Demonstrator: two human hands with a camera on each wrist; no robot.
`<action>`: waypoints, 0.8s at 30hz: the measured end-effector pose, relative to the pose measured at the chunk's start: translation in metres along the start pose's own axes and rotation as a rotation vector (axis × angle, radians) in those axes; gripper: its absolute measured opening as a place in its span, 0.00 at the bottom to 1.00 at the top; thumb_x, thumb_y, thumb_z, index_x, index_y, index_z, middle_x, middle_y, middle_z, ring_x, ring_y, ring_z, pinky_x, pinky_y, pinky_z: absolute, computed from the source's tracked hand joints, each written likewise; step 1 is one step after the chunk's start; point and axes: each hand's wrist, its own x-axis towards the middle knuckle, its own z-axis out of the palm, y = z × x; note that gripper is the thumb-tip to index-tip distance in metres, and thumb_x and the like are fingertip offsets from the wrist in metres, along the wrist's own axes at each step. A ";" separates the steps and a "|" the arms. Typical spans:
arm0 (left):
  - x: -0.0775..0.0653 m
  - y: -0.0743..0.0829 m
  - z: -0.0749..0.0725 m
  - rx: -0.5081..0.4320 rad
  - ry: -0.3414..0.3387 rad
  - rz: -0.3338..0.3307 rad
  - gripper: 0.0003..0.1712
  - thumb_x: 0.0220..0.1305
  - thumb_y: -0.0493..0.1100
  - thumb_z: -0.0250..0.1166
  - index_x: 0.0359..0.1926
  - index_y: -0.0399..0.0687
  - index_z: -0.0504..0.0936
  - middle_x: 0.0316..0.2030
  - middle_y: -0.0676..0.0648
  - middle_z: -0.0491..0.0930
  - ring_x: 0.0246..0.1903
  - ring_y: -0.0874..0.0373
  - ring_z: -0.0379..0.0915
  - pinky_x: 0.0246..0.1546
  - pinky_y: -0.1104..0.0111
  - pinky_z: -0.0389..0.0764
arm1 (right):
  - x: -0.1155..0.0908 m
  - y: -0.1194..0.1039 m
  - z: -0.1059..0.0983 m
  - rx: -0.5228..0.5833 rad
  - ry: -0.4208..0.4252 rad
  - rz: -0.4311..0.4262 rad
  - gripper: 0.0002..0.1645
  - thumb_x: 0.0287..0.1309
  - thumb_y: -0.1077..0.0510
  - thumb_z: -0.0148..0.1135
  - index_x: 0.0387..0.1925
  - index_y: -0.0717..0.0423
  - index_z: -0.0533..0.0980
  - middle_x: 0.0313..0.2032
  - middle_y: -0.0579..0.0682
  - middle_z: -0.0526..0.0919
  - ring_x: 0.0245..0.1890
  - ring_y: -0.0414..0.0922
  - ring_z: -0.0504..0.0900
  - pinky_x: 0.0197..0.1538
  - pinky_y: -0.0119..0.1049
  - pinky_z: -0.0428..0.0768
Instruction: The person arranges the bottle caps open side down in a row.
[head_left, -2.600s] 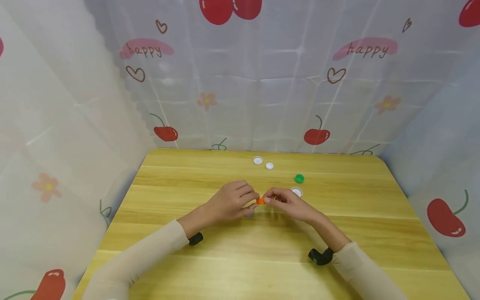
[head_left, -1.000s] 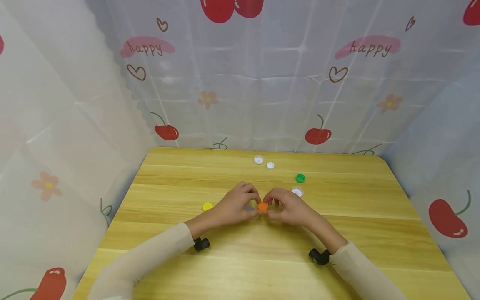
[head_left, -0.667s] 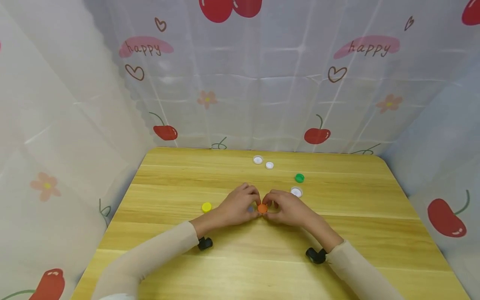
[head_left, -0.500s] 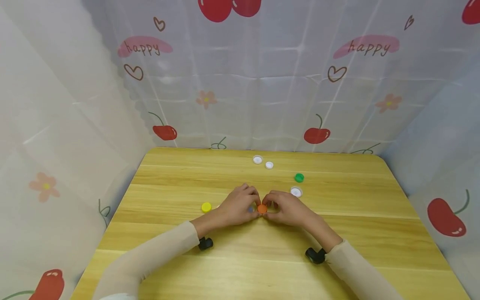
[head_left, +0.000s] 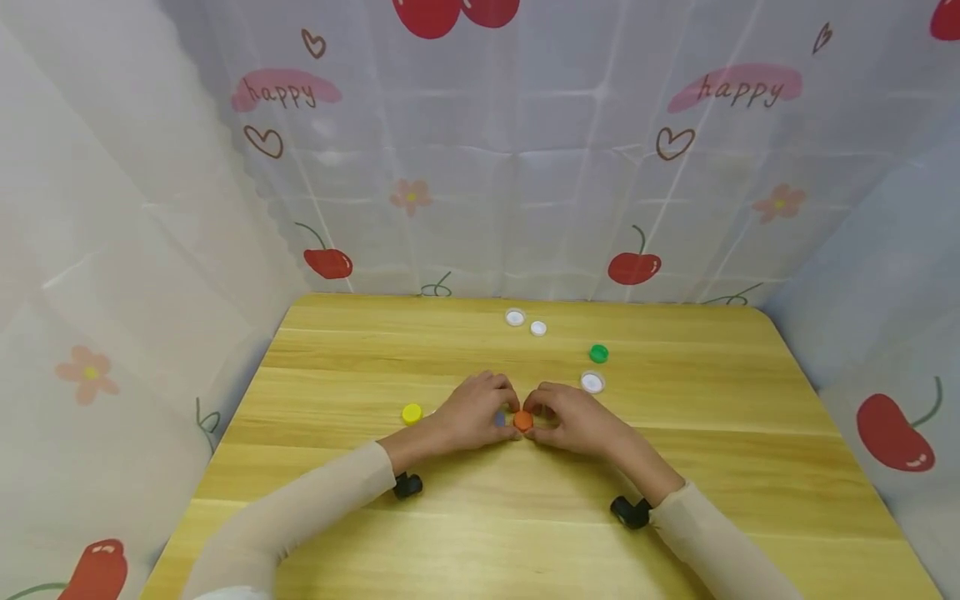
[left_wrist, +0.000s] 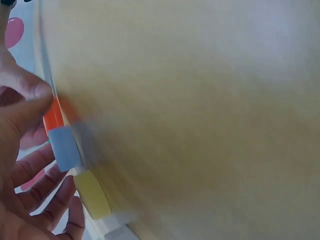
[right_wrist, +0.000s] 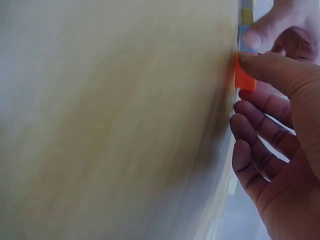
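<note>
An orange bottle cap [head_left: 522,421] sits top up on the wooden table between my two hands. My left hand [head_left: 476,412] pinches it from the left, thumb at the near side and index finger at the far side. From the right, my right hand [head_left: 573,419] grips the same cap with thumb and index finger; in the right wrist view its thumb overlaps the orange cap [right_wrist: 245,75]. Right beside it, a blue cap [left_wrist: 64,148] stands inside the curve of my left hand, mostly hidden in the head view. A yellow cap [head_left: 412,414] lies farther left, behind the left wrist.
Two white caps [head_left: 515,317] lie near the table's back edge. A green cap [head_left: 598,353] and a larger white cap [head_left: 592,382] lie behind my right hand. Another whitish piece [left_wrist: 120,233] is past the yellow cap. Printed curtains [head_left: 480,208] enclose the table.
The orange cap was held up on its side between both hands; it is now lowered flat onto the table. The left forearm shifted, uncovering the yellow cap. Both hands edged slightly nearer.
</note>
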 end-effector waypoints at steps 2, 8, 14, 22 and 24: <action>0.001 0.000 -0.002 -0.022 -0.010 -0.014 0.27 0.62 0.69 0.76 0.51 0.57 0.89 0.54 0.55 0.83 0.52 0.56 0.76 0.54 0.60 0.78 | -0.004 0.003 -0.003 0.012 0.006 0.012 0.18 0.65 0.46 0.77 0.53 0.43 0.83 0.45 0.40 0.86 0.44 0.39 0.82 0.51 0.37 0.84; 0.016 0.006 -0.001 -0.064 -0.009 -0.013 0.31 0.65 0.71 0.72 0.57 0.56 0.88 0.56 0.54 0.84 0.55 0.55 0.79 0.58 0.58 0.80 | -0.019 0.020 -0.015 0.019 0.074 0.045 0.21 0.64 0.49 0.78 0.56 0.47 0.83 0.45 0.42 0.85 0.44 0.40 0.80 0.50 0.38 0.83; 0.055 0.017 0.008 -0.075 -0.043 0.017 0.33 0.69 0.67 0.71 0.64 0.52 0.84 0.58 0.51 0.84 0.55 0.55 0.80 0.59 0.62 0.83 | -0.036 0.041 -0.030 -0.031 0.144 0.106 0.21 0.64 0.52 0.78 0.55 0.50 0.84 0.45 0.44 0.86 0.43 0.41 0.80 0.49 0.40 0.82; 0.106 0.038 0.009 -0.074 -0.101 -0.007 0.30 0.74 0.56 0.69 0.70 0.48 0.81 0.62 0.47 0.82 0.60 0.53 0.79 0.66 0.63 0.80 | -0.045 0.071 -0.048 0.065 0.155 0.232 0.26 0.65 0.54 0.77 0.59 0.60 0.80 0.45 0.52 0.86 0.38 0.44 0.79 0.43 0.38 0.80; 0.115 0.043 0.009 -0.073 -0.104 -0.012 0.29 0.73 0.53 0.69 0.69 0.48 0.82 0.61 0.47 0.82 0.59 0.52 0.79 0.64 0.63 0.80 | -0.045 0.078 -0.050 0.092 0.140 0.255 0.26 0.65 0.54 0.77 0.59 0.61 0.80 0.44 0.54 0.85 0.36 0.44 0.79 0.42 0.36 0.79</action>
